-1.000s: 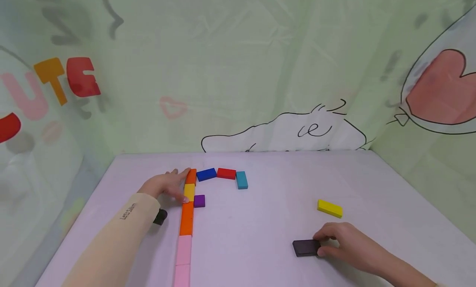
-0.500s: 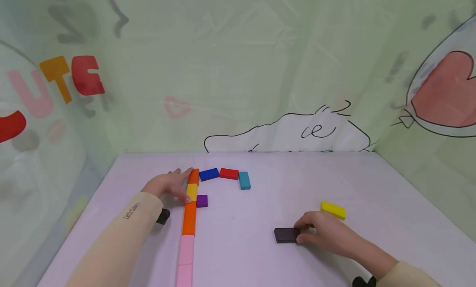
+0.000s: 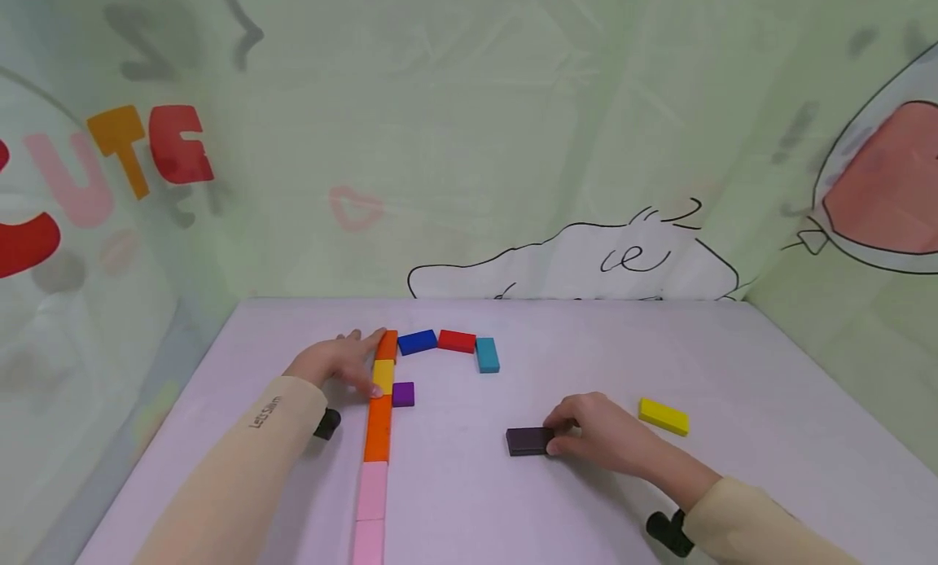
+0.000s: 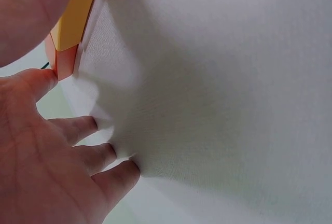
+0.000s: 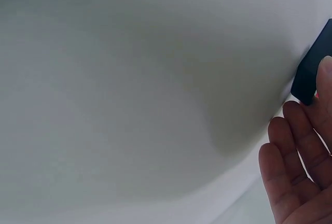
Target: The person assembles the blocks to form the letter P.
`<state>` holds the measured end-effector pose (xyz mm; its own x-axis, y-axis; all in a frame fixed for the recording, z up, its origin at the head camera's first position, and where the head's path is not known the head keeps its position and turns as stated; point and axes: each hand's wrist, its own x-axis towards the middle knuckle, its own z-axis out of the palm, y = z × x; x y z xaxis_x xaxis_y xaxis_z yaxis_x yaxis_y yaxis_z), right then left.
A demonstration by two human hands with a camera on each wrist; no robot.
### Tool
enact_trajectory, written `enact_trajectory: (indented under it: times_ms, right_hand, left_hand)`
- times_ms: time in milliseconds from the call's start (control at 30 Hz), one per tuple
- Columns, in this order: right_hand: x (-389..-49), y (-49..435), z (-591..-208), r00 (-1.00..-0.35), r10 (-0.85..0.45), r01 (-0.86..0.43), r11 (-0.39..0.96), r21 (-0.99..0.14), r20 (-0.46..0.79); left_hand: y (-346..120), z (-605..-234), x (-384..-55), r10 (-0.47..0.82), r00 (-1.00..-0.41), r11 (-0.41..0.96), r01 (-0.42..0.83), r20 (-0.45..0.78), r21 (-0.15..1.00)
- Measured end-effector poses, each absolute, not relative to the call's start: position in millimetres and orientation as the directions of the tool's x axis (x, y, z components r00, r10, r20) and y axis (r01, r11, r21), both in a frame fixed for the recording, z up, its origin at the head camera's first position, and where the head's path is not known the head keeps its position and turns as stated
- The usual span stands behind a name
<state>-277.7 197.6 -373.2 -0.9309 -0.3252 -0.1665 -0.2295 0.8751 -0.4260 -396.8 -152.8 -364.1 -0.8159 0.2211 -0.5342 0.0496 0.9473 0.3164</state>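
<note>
My right hand [image 3: 602, 436] pinches a black rectangular block [image 3: 526, 442] by its right end, between thumb and fingers; the right wrist view shows part of this black block [image 5: 313, 68]. My left hand [image 3: 333, 364] lies along the left side of a row of blocks, fingers spread. Its index fingertip touches the far orange block [image 3: 387, 344], and the thumb is at the joint between the yellow-orange block [image 3: 383, 375] and the nearer orange block [image 3: 378, 429]. Two pink blocks [image 3: 372, 490] continue that row towards me. A purple block [image 3: 403, 394] sits against its right side.
From the row's far end, a blue block [image 3: 418, 342], a red block [image 3: 458, 341] and a teal block [image 3: 487, 355] curve rightward. A yellow block [image 3: 664, 416] lies alone beyond my right hand. A printed curtain [image 3: 469, 142] hangs behind the white table [image 3: 586, 337].
My right hand has carried the black block leftward and farther from me, towards the row. The left hand has stayed at the row's far end. The view has shifted slightly.
</note>
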Motion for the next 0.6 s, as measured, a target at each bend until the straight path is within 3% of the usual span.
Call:
enact_trajectory:
  times_ms: [600]
  right_hand:
    - [-307.1,149.1,-374.7,-0.929,-0.32,-0.208,0.867,-0.453,-0.187]
  left_hand:
    - [-153.7,-366.2,-398.5,0.216,-0.814,0.946,0.039,-0.539,0.321]
